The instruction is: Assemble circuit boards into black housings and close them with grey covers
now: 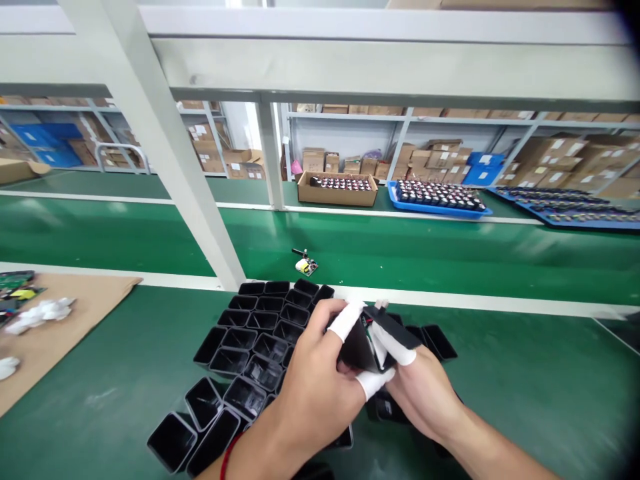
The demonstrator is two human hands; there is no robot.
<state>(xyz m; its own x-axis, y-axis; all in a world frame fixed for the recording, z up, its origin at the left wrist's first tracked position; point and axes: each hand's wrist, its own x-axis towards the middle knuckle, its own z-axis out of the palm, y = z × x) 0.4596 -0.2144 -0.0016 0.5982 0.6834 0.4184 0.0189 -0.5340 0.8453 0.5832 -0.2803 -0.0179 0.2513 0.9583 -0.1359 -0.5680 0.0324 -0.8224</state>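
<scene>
My left hand [320,373] is wrapped round a black rectangular case [357,347], with white covers on its thumb and finger. The case is tilted, its open end facing right. Inside the opening a bit of green circuit board, red wire and something white show. My right hand [420,380], also with white finger covers, grips a flat black piece [395,327] at the opening. Under and around both hands stand many open black cases [263,370] on the green table.
A circuit board [306,265] lies on the green belt ahead. Beyond are a cardboard box [337,193] and blue tray [440,208] of parts. A slanted white post [170,147] rises at left. Brown cardboard [65,327] with boards and white pieces lies at far left.
</scene>
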